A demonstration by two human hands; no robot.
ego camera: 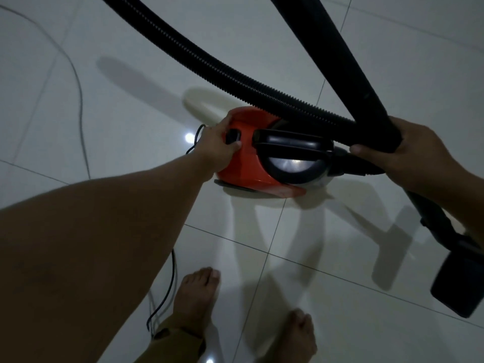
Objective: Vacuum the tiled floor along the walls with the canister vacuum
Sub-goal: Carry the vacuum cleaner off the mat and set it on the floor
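Nearest, bare feet (199, 297) stood on the tiled floor (314, 297). Right hand (408, 150) gripped the black wand (361, 82). Left hand (217, 145) pressed the red canister vacuum (248, 163), thumb by its switch (231, 136). Hose (209, 66) arched beyond.

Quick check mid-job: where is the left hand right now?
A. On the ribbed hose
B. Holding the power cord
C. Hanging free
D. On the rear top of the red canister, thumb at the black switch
D: the left hand rests on the red canister, thumb beside its black switch, while the right hand holds the wand.
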